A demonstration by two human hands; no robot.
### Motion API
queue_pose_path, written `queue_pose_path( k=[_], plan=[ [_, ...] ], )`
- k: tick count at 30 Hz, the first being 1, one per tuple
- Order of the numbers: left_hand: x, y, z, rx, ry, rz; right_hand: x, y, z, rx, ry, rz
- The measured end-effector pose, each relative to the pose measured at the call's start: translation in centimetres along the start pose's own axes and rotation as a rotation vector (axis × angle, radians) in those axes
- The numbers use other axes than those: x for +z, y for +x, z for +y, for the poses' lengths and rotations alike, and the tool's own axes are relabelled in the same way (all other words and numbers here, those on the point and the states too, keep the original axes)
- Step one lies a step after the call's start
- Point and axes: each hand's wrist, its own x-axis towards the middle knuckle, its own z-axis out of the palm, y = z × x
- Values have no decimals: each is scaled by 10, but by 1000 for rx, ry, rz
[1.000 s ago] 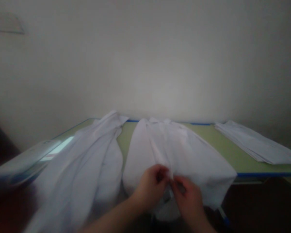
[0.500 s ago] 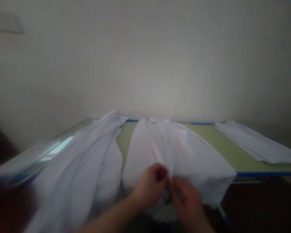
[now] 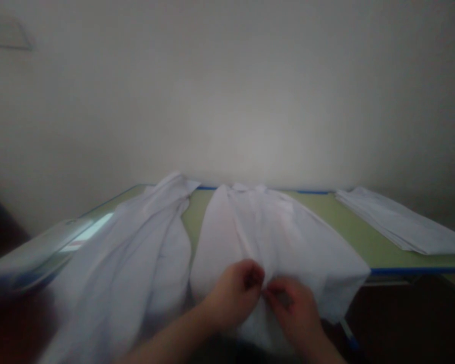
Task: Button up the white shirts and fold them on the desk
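Observation:
A white coat lies spread in front of me, its lower part hanging over the near table edge. My left hand is closed, with thumb and fingers pinching the coat along its middle front. Beside it, my right hand also pinches the fabric, its thumb and forefinger forming a small loop. The fingertips of both hands nearly meet. Blur hides whether a button lies between them.
A second white garment drapes over the table on the left. At the right lies a folded white cloth stack. The green table has blue edging and stands against a pale wall.
Both hands have shifted slightly down along the coat's front, still pinching. The fabric between them sits lower, and the dark gap under my hands is covered by white cloth.

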Motion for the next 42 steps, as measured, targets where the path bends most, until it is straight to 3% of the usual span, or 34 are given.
queue_pose_path(
  k=[5,9,15,24,29,33,37,39,42],
  plan=[
    [6,1,-8,-42,41,54,6,-4,0,-39,-43,25],
    [11,2,-12,-32,-66,73,7,-5,-3,-12,-26,45],
    [14,3,-9,-9,-141,142,3,-1,-7,150,125,43],
    [10,-4,-7,31,110,116,-2,2,-7,288,378,-94],
    [7,-9,7,20,234,25,0,2,-1,314,465,-164],
    [-2,-14,21,36,362,-104,-7,-1,-7,200,216,-176],
    [-28,-9,27,113,693,7,-44,13,-1,80,-158,-124],
    [-43,-4,24,41,911,98,-74,29,20,66,-349,-17],
    [-57,2,14,-111,1093,168,-120,56,71,97,-662,105]
  ],
)
